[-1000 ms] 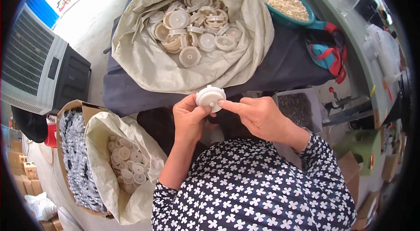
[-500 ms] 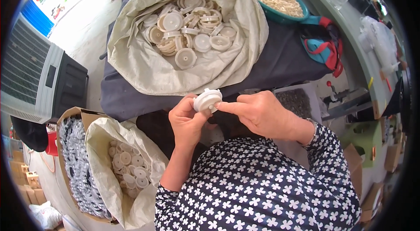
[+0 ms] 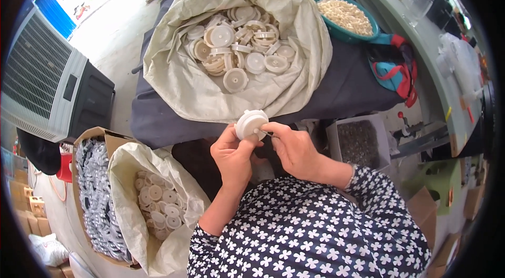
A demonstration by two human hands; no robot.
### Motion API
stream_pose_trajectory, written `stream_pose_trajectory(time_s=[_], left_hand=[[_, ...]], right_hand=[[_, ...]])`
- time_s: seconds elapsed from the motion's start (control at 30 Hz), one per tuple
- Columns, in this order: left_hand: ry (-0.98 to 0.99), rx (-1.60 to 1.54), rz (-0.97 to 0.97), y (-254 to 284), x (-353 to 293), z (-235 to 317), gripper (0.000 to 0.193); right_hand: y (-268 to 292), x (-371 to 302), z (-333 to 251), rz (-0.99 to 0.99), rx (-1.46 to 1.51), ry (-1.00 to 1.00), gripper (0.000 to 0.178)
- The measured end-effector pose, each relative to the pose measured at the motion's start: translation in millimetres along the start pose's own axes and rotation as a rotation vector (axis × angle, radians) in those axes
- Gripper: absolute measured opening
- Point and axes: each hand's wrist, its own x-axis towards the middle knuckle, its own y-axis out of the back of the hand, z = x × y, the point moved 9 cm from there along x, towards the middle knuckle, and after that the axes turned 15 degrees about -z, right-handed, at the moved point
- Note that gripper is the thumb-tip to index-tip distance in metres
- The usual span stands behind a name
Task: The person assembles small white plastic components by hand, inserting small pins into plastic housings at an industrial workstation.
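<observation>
My left hand [image 3: 233,153] is closed on a round white plastic cap [image 3: 251,123], gripping its rim between thumb and fingers. The cap is tilted, with a small raised knob at its lower side. Close against that knob, my right hand [image 3: 299,153] pinches a thin dark pin-like piece [image 3: 269,134], mostly hidden by the fingers. Just beyond both hands lies a large open woven sack [image 3: 173,86] on the dark-covered table, holding many similar off-white round caps [image 3: 235,79].
A teal basin [image 3: 336,31] of small cream pieces and a red-blue bag [image 3: 389,70] lie at the right. Below the table edge stands a box of dark bits [image 3: 386,144]. At lower left are a second sack [image 3: 123,199] of white discs and a carton of grey parts [image 3: 94,194].
My right hand has gone from a pointing finger on the cap to a pinch with the thin dark piece showing. The whole view has shifted slightly.
</observation>
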Motion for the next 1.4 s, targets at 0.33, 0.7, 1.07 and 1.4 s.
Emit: stream_pose_trajectory(time_s=[0.33,0.7,1.07,1.4], left_hand=[[0.258,-0.431,-0.080,-8.1,6.8,-43.2,0.021],[0.293,-0.340,-0.195,-6.4,5.8,-69.5,0.034],[0.374,-0.343,-0.344,-38.2,11.5,-86.7,0.034],[0.500,-0.624,-0.584,-72.3,-4.0,-90.4,0.039]], right_hand=[[-17.8,-15.9,44.9,0.018,0.745,-0.132,0.033],[55.9,-250.7,209.0,0.750,0.664,-0.843,0.041],[75.7,-459.4,271.8,0.602,-0.910,-1.005,0.034],[58.0,-115.4,111.4,0.314,0.649,-0.501,0.020]])
